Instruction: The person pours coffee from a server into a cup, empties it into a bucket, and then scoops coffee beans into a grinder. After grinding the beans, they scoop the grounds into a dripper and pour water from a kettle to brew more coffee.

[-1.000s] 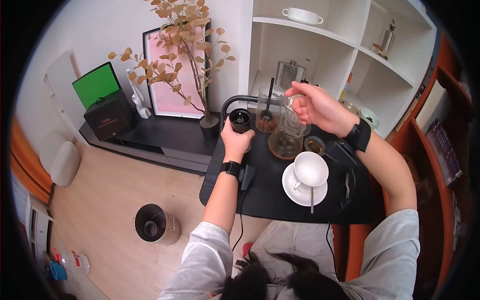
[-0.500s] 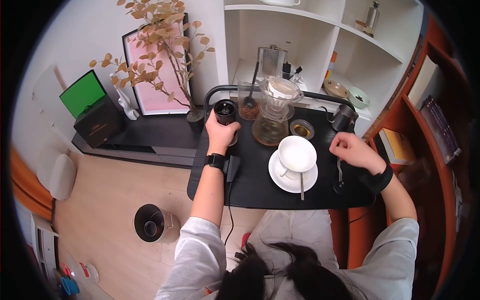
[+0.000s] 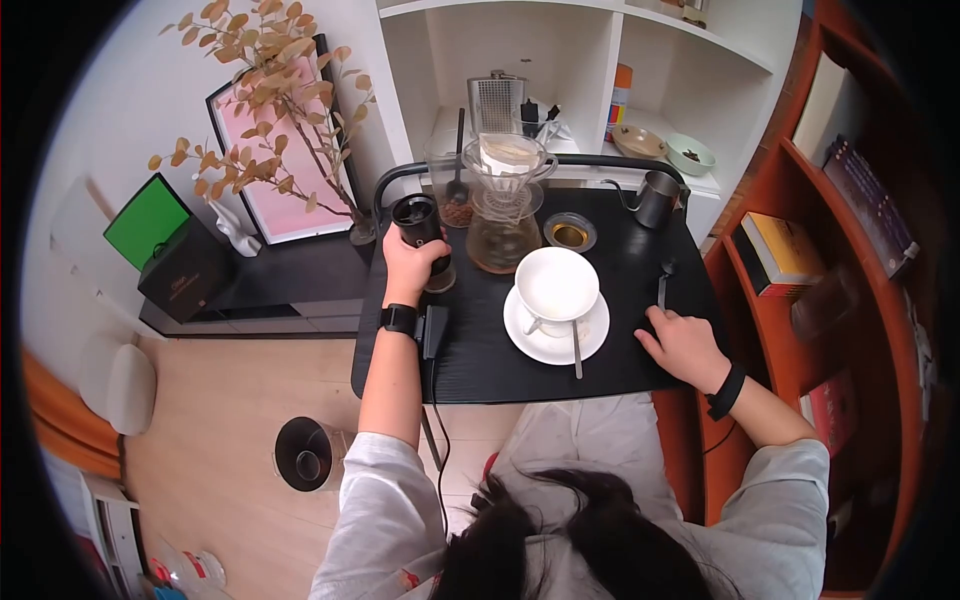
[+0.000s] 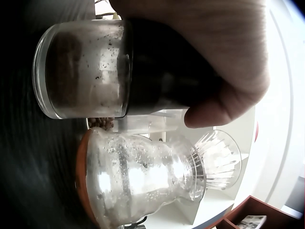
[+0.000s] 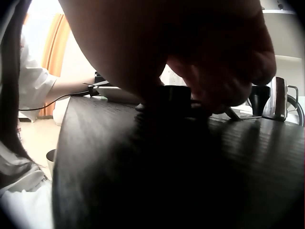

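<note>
My left hand [image 3: 408, 268] grips the black upper body of a hand coffee grinder [image 3: 415, 213] that stands on the black table. Its clear lower jar [image 4: 83, 69] holds brown grounds. To its right is a glass coffee server [image 3: 503, 238] with a dripper [image 3: 512, 160] and paper filter on top. My right hand [image 3: 690, 350] is low over the table's right side, fingers curled around the near end of a metal crank handle [image 3: 662, 290]. In the right wrist view its black knob [image 5: 175, 98] shows between thumb and fingers; the hand hides part of the crank.
A white cup [image 3: 557, 283] stands on a saucer [image 3: 592, 350] with a spoon [image 3: 577, 350]. Behind are a glass of beans [image 3: 445, 175], a small round dish [image 3: 570, 232] and a steel kettle [image 3: 657, 200]. A metal rail [image 3: 590, 160] edges the table's back.
My right hand has come down from beside the dripper to the table's right side and taken hold of the crank handle. The left hand keeps its grip on the grinder. The head view has shifted.
</note>
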